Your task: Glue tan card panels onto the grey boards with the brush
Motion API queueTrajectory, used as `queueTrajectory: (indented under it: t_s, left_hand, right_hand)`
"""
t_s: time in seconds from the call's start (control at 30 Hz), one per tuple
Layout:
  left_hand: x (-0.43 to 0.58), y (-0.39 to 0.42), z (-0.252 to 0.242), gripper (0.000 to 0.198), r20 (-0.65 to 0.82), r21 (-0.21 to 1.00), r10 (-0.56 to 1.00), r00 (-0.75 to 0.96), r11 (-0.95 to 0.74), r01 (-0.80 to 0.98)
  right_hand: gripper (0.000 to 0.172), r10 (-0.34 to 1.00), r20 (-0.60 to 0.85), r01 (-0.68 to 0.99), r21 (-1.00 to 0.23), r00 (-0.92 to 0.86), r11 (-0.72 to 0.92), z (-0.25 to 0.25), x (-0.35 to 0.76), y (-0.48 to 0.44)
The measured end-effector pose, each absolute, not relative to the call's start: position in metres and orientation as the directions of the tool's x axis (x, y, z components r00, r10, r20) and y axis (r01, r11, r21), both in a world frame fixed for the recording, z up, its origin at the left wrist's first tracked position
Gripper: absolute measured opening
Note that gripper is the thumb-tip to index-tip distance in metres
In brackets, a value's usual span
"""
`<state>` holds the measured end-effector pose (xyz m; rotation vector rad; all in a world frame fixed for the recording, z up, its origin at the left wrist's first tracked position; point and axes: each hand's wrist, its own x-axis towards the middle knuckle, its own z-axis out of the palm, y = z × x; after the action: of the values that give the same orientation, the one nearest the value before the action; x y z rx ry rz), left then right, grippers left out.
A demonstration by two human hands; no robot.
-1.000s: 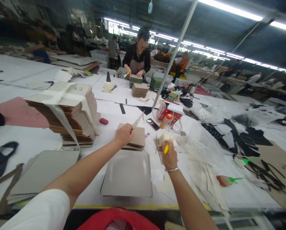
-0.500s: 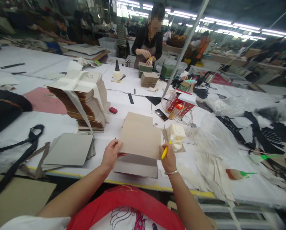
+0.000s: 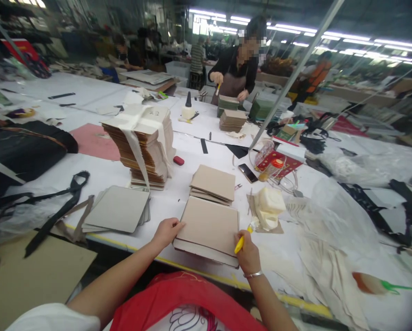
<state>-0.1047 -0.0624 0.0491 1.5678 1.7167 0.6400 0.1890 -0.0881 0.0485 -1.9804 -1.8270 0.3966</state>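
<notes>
left hand (image 3: 167, 233): a narrow grip – thumb and fingers on the left edge of the board
right hand (image 3: 249, 253): closed round the brush, fingertips at the board's right edge
board (image 3: 211, 220): brown, lying flat between the hands on a grey board (image 3: 206, 250), whose pale front edge shows beyond it
brush (image 3: 240, 244): yellow handle in the right hand, bristles pointing away from the body, towards the tub
tub (image 3: 271, 201): cream, beyond the right hand, on a scrap of brown card (image 3: 275, 228)
brown stack (image 3: 213, 183): just behind the board, sheets a little fanned
grey stack (image 3: 118, 209): left of the board, near the table edge, corners rounded
tall stack (image 3: 145, 145): behind the grey stack, bound with white strap (image 3: 137, 149), its layers leaning unevenly
phone (image 3: 248, 173): dark screen up, right of the brown stack and near the jar (image 3: 271, 170) with its orange lid
red case (image 3: 179, 160): small, just right of the tall stack
co-worker (image 3: 235, 73): across the table (image 3: 188, 184), one hand with a brush above a green stack (image 3: 226, 108) – the other hand resting at that stack
bottle (image 3: 368, 282): green-tipped, on its side, far right
</notes>
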Motion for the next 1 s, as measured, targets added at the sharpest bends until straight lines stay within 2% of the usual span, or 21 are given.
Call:
queueTrajectory:
  t_s: [0.33, 0.6, 1.0]
  left_hand:
    - [-0.110, -0.051, 0.037, 0.038, -0.233, 0.823, 0.972, 0.019, 0.187, 0.536]
    - [-0.105, -0.049, 0.034, 0.045, -0.308, 0.779, 0.951, 0.026, 0.236, 0.581]
    - [-0.100, -0.046, 0.041, 0.045, -0.367, 0.756, 0.930, 0.008, 0.293, 0.585]
  right_hand:
    - [0.025, 0.995, 0.060, 0.908, -0.417, 0.080, -0.048, 0.046, 0.186, -0.085]
    - [0.016, 0.993, -0.027, 0.930, -0.347, 0.118, -0.120, 0.050, 0.186, -0.082]
    - [0.011, 0.987, -0.085, 0.926, -0.344, 0.135, -0.156, 0.051, 0.187, -0.079]
